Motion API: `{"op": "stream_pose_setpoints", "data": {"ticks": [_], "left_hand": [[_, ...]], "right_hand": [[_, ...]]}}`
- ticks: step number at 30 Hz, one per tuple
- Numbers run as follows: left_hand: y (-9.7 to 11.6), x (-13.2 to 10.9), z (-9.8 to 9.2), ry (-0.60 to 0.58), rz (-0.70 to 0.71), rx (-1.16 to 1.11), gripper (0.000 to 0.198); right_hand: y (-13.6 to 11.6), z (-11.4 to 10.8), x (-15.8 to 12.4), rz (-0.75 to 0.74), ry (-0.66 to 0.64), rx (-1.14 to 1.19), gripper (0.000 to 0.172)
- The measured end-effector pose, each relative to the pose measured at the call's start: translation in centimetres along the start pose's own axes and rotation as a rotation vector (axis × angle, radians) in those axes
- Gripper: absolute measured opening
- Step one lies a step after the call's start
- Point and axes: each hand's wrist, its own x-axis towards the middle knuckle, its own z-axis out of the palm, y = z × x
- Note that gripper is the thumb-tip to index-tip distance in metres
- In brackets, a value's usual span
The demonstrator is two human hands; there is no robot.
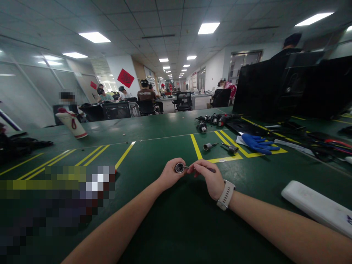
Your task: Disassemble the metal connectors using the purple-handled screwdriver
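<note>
My left hand [171, 173] is closed around a round metal hole saw [179, 168], its hollow toothed end turned toward me. My right hand [206, 175], with a pale watch on the wrist, grips a thin tool that looks like a screwdriver [211, 170]. Its dark handle shows past the fingers, and a slim metal shaft reaches to the cup's edge; whether it touches is too small to tell. Beyond my hands, inside a yellow-taped box, lie two similar hole saws with shanks, one on the left [207, 147] and one on the right [233, 149].
Blue gloves [257, 143] lie right of the taped box, near cables [316, 141]. Black power tools [213, 120] sit farther back. A white case [316, 205] lies at right. A cream bag [73, 124] stands at far left on the green table [154, 139]. Several people sit beyond.
</note>
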Motion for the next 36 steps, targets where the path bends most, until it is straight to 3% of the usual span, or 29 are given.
{"op": "stream_pose_setpoints", "data": {"ticks": [36], "left_hand": [[0.07, -0.13, 0.05, -0.006, -0.077, -0.087, 0.011]], "right_hand": [[-0.38, 0.17, -0.24, -0.016, 0.015, -0.085, 0.018]]}}
